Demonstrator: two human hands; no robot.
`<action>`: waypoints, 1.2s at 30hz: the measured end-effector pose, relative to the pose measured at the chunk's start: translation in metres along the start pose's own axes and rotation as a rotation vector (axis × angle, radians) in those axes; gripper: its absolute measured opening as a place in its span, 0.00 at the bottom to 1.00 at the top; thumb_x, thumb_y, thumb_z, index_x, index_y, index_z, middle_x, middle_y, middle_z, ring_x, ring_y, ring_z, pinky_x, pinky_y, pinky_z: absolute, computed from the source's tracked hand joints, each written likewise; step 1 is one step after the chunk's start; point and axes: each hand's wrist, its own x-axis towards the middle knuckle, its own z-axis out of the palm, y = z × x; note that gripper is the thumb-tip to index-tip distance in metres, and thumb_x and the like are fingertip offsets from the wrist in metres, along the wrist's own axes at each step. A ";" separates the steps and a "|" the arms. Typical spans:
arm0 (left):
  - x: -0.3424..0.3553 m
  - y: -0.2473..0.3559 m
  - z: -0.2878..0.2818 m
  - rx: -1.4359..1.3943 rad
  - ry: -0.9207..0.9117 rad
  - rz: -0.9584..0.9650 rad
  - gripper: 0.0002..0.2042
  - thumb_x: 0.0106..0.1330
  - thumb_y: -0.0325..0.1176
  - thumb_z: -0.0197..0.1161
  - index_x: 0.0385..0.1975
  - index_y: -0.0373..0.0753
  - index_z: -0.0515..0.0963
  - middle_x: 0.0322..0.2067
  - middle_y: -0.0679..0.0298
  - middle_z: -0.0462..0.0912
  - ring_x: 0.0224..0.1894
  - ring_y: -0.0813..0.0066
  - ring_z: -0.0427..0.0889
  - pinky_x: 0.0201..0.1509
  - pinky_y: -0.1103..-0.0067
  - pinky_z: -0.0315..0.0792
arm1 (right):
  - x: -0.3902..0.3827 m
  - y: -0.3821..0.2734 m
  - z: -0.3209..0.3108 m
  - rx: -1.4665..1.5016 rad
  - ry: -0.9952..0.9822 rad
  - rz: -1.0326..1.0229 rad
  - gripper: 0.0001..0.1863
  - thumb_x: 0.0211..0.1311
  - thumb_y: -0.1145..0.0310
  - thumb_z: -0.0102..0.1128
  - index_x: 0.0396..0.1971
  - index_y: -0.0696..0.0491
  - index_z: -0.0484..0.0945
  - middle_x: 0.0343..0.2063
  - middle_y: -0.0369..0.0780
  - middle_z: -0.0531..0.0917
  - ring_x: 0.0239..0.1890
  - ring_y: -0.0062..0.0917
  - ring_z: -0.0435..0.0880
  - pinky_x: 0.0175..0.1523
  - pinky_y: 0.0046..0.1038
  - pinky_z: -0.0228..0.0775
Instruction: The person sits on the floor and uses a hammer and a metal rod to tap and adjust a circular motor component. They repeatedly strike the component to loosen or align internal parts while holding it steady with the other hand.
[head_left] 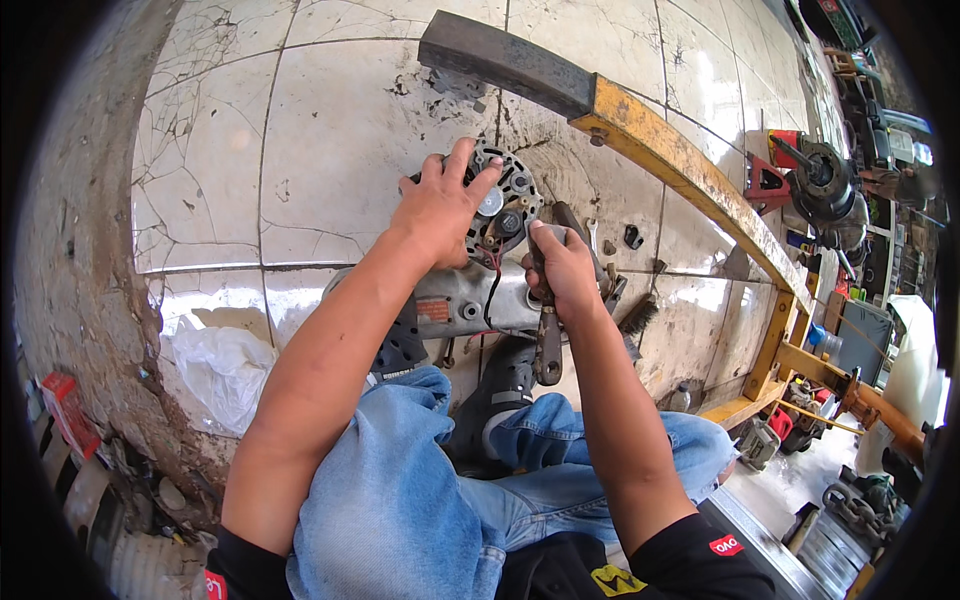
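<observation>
An alternator, round with a slotted metal housing, stands on the tiled floor before me. My left hand lies over its left side, fingers spread and gripping it. At its lower right edge, my right hand is closed around a worn tool, whose flat brown handle ends in a hole. The tool's working end is hidden by the hand. Red and black wires run from the alternator across a silver metal body with a reddish label, lying between it and my feet.
A yellow steel frame arches from the top across to the right. Right of my right hand lie a wrench, a small black part and a brush. A white plastic bag rests at left. Machine parts and tools crowd the far right.
</observation>
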 end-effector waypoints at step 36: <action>-0.007 0.014 0.016 0.014 0.155 -0.044 0.69 0.30 0.58 0.85 0.76 0.53 0.48 0.77 0.51 0.38 0.76 0.41 0.43 0.63 0.34 0.63 | -0.012 0.020 -0.014 0.133 -0.008 -0.190 0.26 0.67 0.66 0.65 0.56 0.59 0.62 0.34 0.42 0.80 0.23 0.22 0.81 0.24 0.24 0.73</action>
